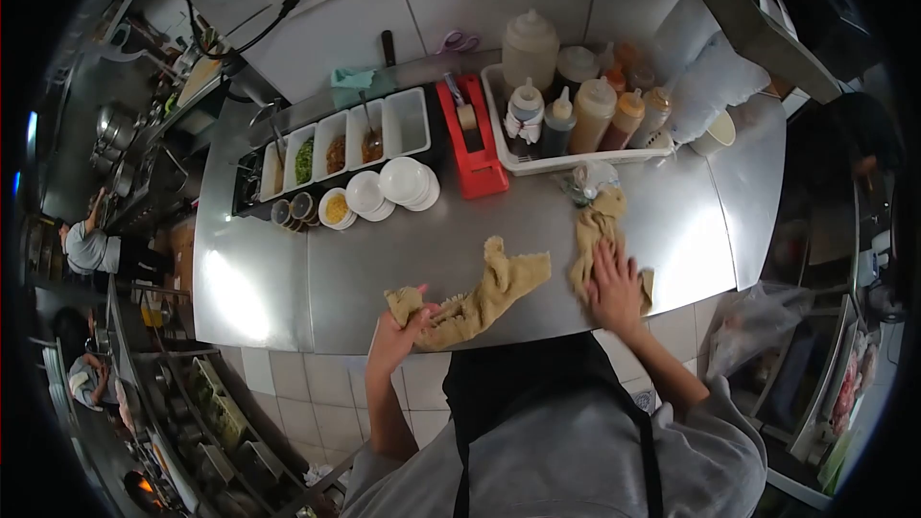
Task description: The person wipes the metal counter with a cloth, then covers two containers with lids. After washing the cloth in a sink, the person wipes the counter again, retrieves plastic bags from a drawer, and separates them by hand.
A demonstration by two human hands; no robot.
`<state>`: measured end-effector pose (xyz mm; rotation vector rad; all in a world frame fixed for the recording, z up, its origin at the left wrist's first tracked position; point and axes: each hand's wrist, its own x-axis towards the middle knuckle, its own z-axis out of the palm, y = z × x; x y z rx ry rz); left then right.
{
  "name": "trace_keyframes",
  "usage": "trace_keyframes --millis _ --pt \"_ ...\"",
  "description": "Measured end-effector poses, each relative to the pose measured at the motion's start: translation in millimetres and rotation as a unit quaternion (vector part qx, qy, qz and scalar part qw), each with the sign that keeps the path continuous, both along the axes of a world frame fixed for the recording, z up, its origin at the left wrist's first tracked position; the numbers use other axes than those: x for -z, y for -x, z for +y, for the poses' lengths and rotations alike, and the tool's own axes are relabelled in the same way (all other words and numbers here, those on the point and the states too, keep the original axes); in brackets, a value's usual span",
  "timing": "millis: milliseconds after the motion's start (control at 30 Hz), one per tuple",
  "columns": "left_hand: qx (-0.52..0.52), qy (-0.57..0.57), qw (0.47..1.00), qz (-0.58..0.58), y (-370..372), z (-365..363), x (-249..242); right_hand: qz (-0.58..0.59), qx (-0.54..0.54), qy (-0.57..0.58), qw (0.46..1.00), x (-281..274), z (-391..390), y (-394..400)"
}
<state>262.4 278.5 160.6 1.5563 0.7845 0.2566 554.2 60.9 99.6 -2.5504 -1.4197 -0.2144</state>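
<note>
My left hand is closed around one end of a tan cloth at the front edge of the steel counter. The rest of that cloth trails, crumpled, to the right over the metal. On a second tan cloth, bunched up farther right, my right hand lies flat with its fingers stretched out. A small crumpled piece of clear plastic touches the far end of this second cloth.
Behind the cloths stand a red tape dispenser and a white tray of squeeze bottles. Farther left are ingredient containers and stacked small white dishes. A plastic bag hangs at right. Two people work at far left.
</note>
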Motion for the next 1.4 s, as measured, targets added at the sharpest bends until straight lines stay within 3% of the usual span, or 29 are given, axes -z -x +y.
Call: trace_keyframes --millis 100,167,200,267,400,433,467,567,700,767,900,967,1000,1067,1100,1133,1167,1200,1267,1300,1367,1400 --pt "-0.028 -0.093 0.994 0.048 14 2 13 0.075 -0.085 0.049 0.992 -2 6 48" --pt "-0.094 -0.325 0.932 0.13 3 0 19 0.078 -0.163 0.043 0.983 -12 40 55" --pt "-0.097 -0.329 0.931 0.13 -5 -6 21 0.065 -0.163 -0.016 0.984 -11 58 52" --pt "-0.027 -0.442 0.877 0.186 -20 -18 26 0.086 -0.167 -0.034 0.982 -10 87 42" --pt "0.036 -0.444 0.891 0.088 -10 -12 60 0.109 -0.254 -0.117 0.954 2 145 27" --pt "-0.034 -0.436 0.894 0.101 -1 -7 63 0.109 -0.306 -0.131 0.937 7 160 29" --pt "-0.106 -0.421 0.893 0.115 10 -6 66 0.088 -0.297 -0.159 0.938 13 177 30" --pt "-0.195 -0.406 0.886 0.111 39 13 62 0.131 -0.241 -0.119 0.954 5 204 33" --pt "-0.231 -0.458 0.851 0.108 61 27 68 0.112 -0.273 -0.108 0.949 14 218 44" --pt "-0.23 -0.361 0.899 0.091 57 31 56 0.072 -0.234 -0.115 0.963 17 221 54" --pt "-0.196 -0.391 0.895 0.088 46 28 46 0.039 -0.244 -0.158 0.956 13 209 69" --pt "-0.191 -0.16 0.964 0.092 41 24 35 0.03 -0.261 -0.127 0.957 6 212 57" --pt "-0.188 -0.162 0.964 0.092 39 21 25 0.027 -0.275 -0.092 0.957 5 210 52" --pt "-0.214 -0.046 0.975 -0.042 37 19 0 0.033 -0.251 -0.138 0.958 -2 206 51" --pt "-0.214 -0.05 0.975 -0.042 34 20 -9 0.035 -0.229 -0.184 0.955 -9 206 53" --pt "-0.214 0.037 0.954 -0.209 31 19 -17 0.036 -0.229 -0.186 0.955 -24 199 60" --pt "-0.207 0.123 0.898 -0.369 27 16 -25 0.145 -0.211 -0.178 0.95 -39 187 69" --pt "-0.209 0.12 0.897 -0.37 21 11 -39 0.251 -0.193 -0.167 0.934 -54 174 78" --pt "-0.193 0.202 0.845 -0.456 6 -5 -62 0.58 -0.162 -0.107 0.791 -66 139 95" --pt "-0.194 0.2 0.845 -0.457 0 -10 -60 0.58 -0.164 -0.107 0.791 -75 126 105" --pt "-0.097 0.282 0.879 -0.373 -9 -21 -50 0.576 -0.262 -0.27 0.726 -92 101 119" --pt "-0.086 0.291 0.88 -0.367 -12 -23 -40 0.575 -0.249 -0.276 0.729 -101 94 118"
